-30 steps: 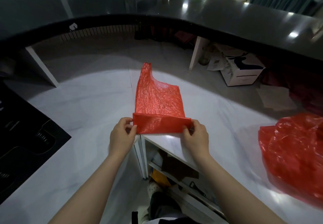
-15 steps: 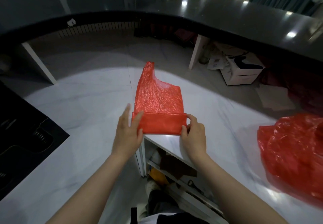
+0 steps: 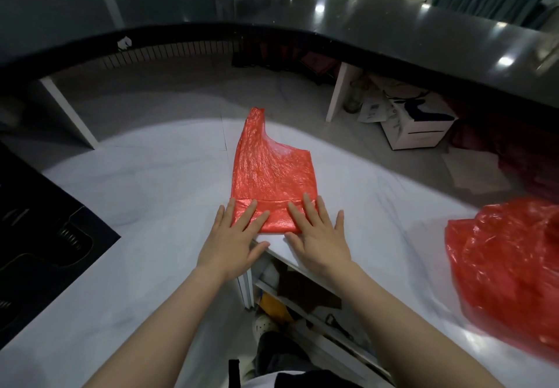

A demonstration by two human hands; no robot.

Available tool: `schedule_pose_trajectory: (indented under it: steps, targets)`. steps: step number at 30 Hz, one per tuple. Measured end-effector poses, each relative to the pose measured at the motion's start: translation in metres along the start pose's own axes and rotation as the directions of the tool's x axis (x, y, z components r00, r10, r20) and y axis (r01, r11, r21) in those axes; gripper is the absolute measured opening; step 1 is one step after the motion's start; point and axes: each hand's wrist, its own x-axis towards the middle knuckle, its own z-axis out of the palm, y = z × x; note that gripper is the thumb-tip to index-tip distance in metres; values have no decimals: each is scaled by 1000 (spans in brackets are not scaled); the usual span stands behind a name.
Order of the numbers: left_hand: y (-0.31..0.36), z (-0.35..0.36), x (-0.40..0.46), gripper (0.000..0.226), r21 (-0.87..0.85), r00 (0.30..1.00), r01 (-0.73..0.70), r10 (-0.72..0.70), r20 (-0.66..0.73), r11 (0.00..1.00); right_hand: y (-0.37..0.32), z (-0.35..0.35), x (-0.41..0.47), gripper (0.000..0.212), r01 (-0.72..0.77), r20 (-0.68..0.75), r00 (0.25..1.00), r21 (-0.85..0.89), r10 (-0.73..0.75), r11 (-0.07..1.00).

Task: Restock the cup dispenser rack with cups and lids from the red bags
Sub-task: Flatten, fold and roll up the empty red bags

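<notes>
The flattened red bag point(image 3: 272, 175) lies on the pale surface point(image 3: 145, 206) directly ahead of both hands, its near edge turned over into a narrow folded band under the fingertips. It looks empty: thin, crinkled plastic film with a fine wrinkled sheen, pressed flat into a rough rectangle, with one handle strip rising to a point at the far left corner and a scooped cut-out beside it.

The left hand point(image 3: 233, 239) and the right hand point(image 3: 317, 236) are both spread flat, palms down, fingers straight and slightly fanned, pressing on the folded band and holding nothing. They lie side by side, near each other but apart, with their heels back toward the surface's near edge.

Judging by this, the bag has been emptied and is being folded up, which points to a late stage for this bag at least. Only one fold is made, so more folding seems to be left. No cups, lids or dispenser rack are in view, so how full the rack is cannot be told.

Well off to the right of the right hand sits a second red bag point(image 3: 505, 260), bulging and crumpled, glossy, with larger creases; whether it holds stock cannot be seen.

Beyond the hands the smooth, faintly veined surface curves away, and past it rises a dark, polished raised counter point(image 3: 302, 9) that reflects ceiling lights.
</notes>
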Motion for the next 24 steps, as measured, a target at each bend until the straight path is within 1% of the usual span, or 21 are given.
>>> schedule_pose_trajectory:
  steps: [5, 8, 11, 13, 15, 16, 18, 19, 20, 21, 22, 23, 24]
  targets:
    - [1, -1, -1, 76, -39, 999, 29, -28, 27, 999, 0, 1, 3, 67, -26, 43, 999, 12, 25, 1000]
    - [0, -2, -1, 71, -121, 999, 36, -35, 12, 992, -1, -4, 5, 69, -33, 55, 998, 44, 31, 998]
    - [-9, -6, -9, 69, -254, 998, 16, -32, -58, 967, 5, -14, 5, 74, -23, 48, 999, 69, 20, 997]
    - [-15, -9, -16, 69, -279, 994, -40, 10, -108, 959, 15, -22, 3, 75, 22, 26, 999, 90, -24, 996]
    - [-18, -11, -20, 65, -270, 987, -77, 35, -156, 960, 24, -29, 0, 81, 78, 28, 996, 116, -81, 990]
    - [-19, -11, -20, 61, -281, 984, -74, 25, -175, 957, 28, -33, -2, 87, 97, 41, 994, 124, -102, 988]
    - [-18, -13, -19, 52, -373, 976, -23, -61, -211, 928, 31, -34, -8, 94, 91, 64, 993, 172, -103, 981]
    - [-18, -14, -19, 47, -438, 968, 21, -127, -215, 899, 31, -34, -12, 89, 71, 38, 996, 227, -82, 971]
    - [-18, -15, -18, 42, -509, 956, 68, -201, -212, 858, 30, -33, -16, 76, 54, -29, 998, 306, -47, 951]
    - [-18, -17, -17, 38, -585, 939, 108, -276, -206, 804, 28, -33, -20, 53, 46, -130, 991, 385, 5, 922]
    - [-18, -19, -17, 35, -663, 918, 140, -347, -191, 736, 27, -34, -22, 30, 31, -193, 979, 452, 64, 892]
    - [-18, -20, -16, 34, -735, 897, 169, -412, -162, 657, 25, -35, -21, 23, 15, -217, 970, 504, 109, 864]
    - [-17, -21, -15, 36, -788, 876, 200, -466, -122, 582, 25, -35, -19, 27, 1, -221, 965, 542, 141, 840]
